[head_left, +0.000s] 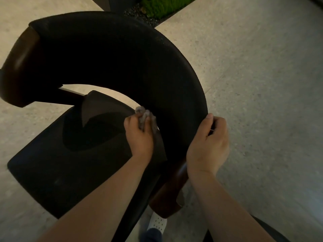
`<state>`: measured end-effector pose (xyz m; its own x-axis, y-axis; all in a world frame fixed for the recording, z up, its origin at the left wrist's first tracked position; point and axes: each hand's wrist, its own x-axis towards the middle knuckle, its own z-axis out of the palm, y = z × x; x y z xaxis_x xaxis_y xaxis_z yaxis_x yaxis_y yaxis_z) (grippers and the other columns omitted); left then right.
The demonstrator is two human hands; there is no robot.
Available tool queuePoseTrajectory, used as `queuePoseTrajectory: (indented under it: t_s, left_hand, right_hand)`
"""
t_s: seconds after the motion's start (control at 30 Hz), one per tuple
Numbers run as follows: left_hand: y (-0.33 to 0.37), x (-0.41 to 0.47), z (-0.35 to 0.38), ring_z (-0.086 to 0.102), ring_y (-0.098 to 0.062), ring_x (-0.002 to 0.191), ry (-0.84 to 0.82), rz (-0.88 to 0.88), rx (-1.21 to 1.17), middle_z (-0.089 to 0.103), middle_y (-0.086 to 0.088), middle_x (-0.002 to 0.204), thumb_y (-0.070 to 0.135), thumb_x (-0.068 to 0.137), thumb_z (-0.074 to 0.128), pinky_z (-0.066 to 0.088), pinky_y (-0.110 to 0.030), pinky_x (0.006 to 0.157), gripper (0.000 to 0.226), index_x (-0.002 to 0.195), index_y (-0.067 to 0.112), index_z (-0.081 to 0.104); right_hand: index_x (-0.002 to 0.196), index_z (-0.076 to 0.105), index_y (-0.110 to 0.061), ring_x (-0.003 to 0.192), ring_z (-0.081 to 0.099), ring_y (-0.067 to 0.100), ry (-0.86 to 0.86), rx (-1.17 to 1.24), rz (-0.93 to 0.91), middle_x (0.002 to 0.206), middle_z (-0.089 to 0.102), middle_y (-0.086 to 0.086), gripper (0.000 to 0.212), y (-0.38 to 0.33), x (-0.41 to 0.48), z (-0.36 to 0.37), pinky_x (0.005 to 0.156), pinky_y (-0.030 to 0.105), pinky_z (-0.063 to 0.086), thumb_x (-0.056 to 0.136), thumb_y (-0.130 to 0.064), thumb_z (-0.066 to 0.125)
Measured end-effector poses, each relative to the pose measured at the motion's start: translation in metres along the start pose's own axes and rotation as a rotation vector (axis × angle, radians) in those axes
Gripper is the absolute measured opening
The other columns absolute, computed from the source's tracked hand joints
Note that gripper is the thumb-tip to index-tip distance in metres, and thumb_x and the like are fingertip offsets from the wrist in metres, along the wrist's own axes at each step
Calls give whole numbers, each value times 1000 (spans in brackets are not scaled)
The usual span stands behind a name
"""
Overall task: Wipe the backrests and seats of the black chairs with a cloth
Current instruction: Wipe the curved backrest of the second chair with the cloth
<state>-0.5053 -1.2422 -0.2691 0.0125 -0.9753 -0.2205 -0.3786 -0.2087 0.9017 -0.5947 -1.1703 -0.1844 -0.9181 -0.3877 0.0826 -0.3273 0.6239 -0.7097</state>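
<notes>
A black chair fills the head view, with a curved black backrest [122, 55] arching over a black seat [57, 172]. Brown wooden arm ends [19, 67] close off the curve at the left and near the bottom. My left hand [139, 135] grips a bunched grey cloth [145, 116] and presses it against the inner face of the backrest, just above the seat. My right hand [209, 144] holds the outer edge of the backrest, thumb on top and fingers curled round the rim.
Pale speckled stone floor [262, 84] surrounds the chair. A strip of green plants and dark gravel [157, 7] lies at the top. A white perforated shoe [158, 222] shows below the chair. A dark furniture leg stands at the top edge.
</notes>
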Motion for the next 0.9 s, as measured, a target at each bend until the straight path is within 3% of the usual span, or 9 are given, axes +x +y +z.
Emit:
queuePoseTrajectory:
  t_s: [0.07, 0.17, 0.3, 0.4, 0.5, 0.53, 0.67, 0.8, 0.9]
  left_hand:
    - [9, -11, 4, 51, 10, 96, -13, 118, -2, 43, 15, 111, 24, 97, 57, 45, -8, 83, 12, 108, 27, 55]
    - [8, -18, 11, 52, 7, 98, -39, 161, 20, 47, 11, 115, 20, 96, 58, 44, -8, 83, 12, 106, 27, 56]
    - [-14, -10, 10, 58, -6, 95, -94, 31, 45, 61, 0, 109, 17, 94, 59, 41, -13, 81, 12, 106, 21, 63]
    - [-42, 0, 2, 58, -1, 81, -131, -172, 18, 69, -14, 109, 15, 93, 63, 38, -8, 75, 19, 106, 3, 69]
    - [-45, 1, -9, 61, -2, 91, -72, -233, 208, 67, 2, 105, 20, 95, 60, 48, -24, 88, 14, 107, 17, 66]
    - [-36, 1, -10, 59, -2, 92, -105, -120, 265, 62, 7, 103, 23, 95, 60, 48, -26, 89, 10, 105, 23, 62]
    - [-8, -5, 0, 55, 3, 96, -89, 84, 20, 56, 11, 106, 25, 95, 60, 45, -8, 81, 11, 104, 30, 59]
    - [-1, 1, 6, 56, 3, 94, -133, -41, -29, 57, 16, 100, 26, 96, 58, 42, -13, 83, 9, 103, 32, 59]
    - [1, 14, -4, 61, -3, 95, -243, -117, 19, 64, 10, 97, 26, 96, 59, 46, -22, 90, 8, 100, 23, 65]
  right_hand:
    - [90, 55, -19, 59, 45, 1, 9, 1, -5, 78, 55, -6, 35, 1, 1, 0, 54, 17, 29, 99, -42, 31]
    - [90, 55, -19, 60, 45, 1, 16, -7, -4, 78, 55, -6, 34, 1, 1, 0, 54, 17, 29, 99, -42, 32]
    - [90, 55, -20, 60, 45, 1, 11, 1, -10, 77, 55, -5, 33, 1, 1, 0, 54, 18, 29, 100, -41, 32]
    - [91, 56, -19, 59, 44, 1, 12, -4, -15, 77, 55, -5, 33, 1, 1, 0, 54, 16, 28, 100, -40, 32]
    - [91, 54, -20, 59, 44, 2, 18, -7, -23, 76, 54, -6, 32, 1, 0, 1, 54, 17, 29, 100, -40, 32]
    - [90, 54, -21, 59, 45, 2, 22, -7, -25, 76, 53, -6, 33, 1, 0, 1, 55, 18, 29, 99, -42, 31]
    - [90, 53, -22, 60, 44, 0, 15, -33, -20, 76, 53, -7, 29, 2, 1, 1, 53, 16, 26, 101, -40, 33]
    - [89, 50, -24, 61, 44, 0, 20, -57, -25, 76, 53, -8, 25, 2, 1, 0, 53, 14, 25, 101, -38, 34]
    - [88, 49, -24, 61, 44, -1, 27, -65, -31, 74, 51, -8, 24, 1, 1, 1, 54, 15, 26, 101, -37, 34]
